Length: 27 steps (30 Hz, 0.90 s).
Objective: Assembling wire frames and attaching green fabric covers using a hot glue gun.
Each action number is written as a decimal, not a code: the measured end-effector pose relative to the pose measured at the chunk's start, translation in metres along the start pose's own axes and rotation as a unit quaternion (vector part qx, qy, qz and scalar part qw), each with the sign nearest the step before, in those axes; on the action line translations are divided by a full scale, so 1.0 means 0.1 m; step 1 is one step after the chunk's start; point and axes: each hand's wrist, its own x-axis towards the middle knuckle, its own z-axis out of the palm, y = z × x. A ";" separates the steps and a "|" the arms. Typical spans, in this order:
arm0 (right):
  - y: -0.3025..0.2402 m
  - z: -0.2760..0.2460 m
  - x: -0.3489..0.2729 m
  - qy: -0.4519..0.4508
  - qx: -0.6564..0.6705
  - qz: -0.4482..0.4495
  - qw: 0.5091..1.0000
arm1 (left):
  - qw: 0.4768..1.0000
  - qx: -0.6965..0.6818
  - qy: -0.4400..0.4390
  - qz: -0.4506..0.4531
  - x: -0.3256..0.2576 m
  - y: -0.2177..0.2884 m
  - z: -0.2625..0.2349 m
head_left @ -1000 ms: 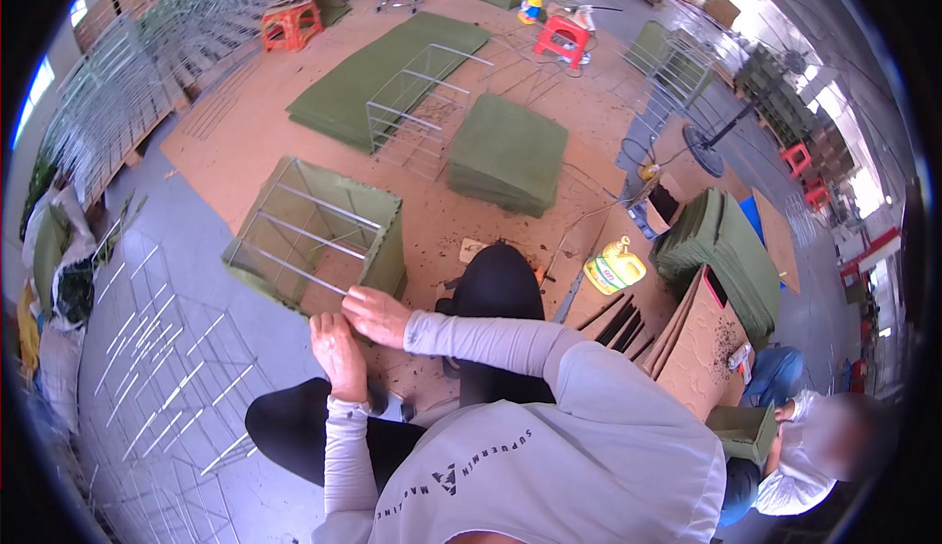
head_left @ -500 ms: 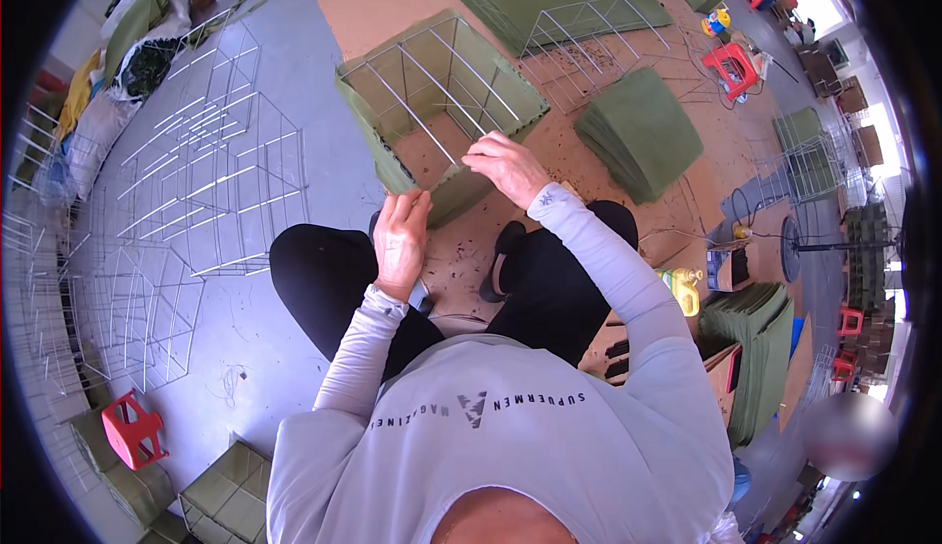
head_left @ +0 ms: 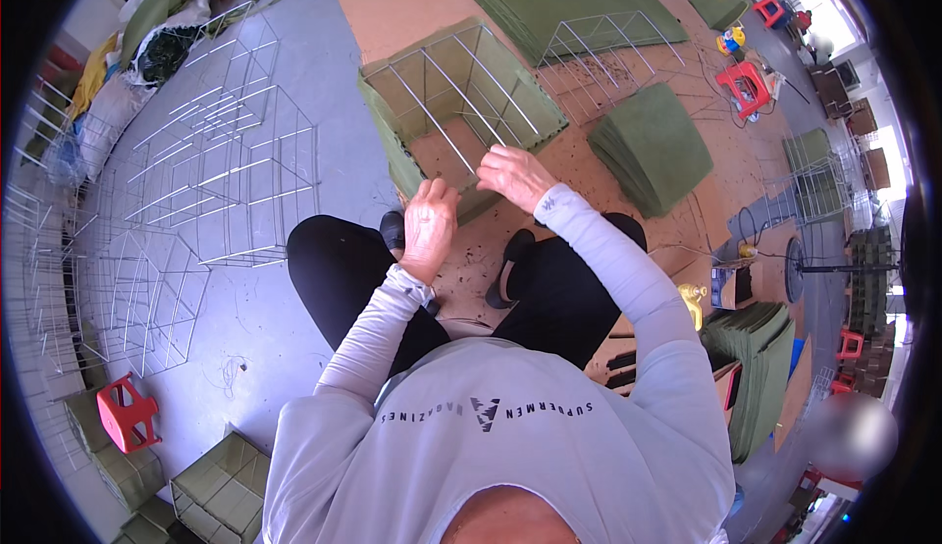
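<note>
In front of my knees stands an open-topped green fabric box (head_left: 385,137) with a wire frame (head_left: 453,142) inside; its metal bars run across the opening. My left hand (head_left: 430,225) is closed at the near rim, its fingertips pinched on the green fabric edge. Just to its right, my right hand (head_left: 517,179) pinches the same rim near the end of a bar. The fingers cover whatever small part of the edge they hold.
Flat green fabric panels (head_left: 579,14) lie behind the box, and a green stack (head_left: 653,147) sits to its right. Bare wire frames (head_left: 235,171) crowd the floor at left. Red stools (head_left: 128,413) stand at left and far right (head_left: 744,90). More folded green pieces (head_left: 751,377) are beside me at right.
My two hands have come slightly closer together along the near rim, the left one moving up onto it. The whole view has shifted a little; the box stays in place.
</note>
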 end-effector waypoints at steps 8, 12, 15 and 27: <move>0.35 -0.22 0.14 0.018 -0.073 -0.048 0.996 | 0.999 0.011 0.033 0.013 0.41 0.09 0.09; 0.55 -0.39 0.01 0.007 -0.061 -0.017 0.998 | 0.999 -0.005 0.034 0.021 0.58 0.21 0.29; 0.60 -0.36 -0.32 -0.026 -0.028 0.044 0.998 | 0.992 -0.065 -0.076 0.076 0.42 0.28 0.42; -0.53 0.45 0.04 0.187 -0.079 0.185 0.961 | 0.961 0.124 -0.163 0.187 0.91 -0.73 0.22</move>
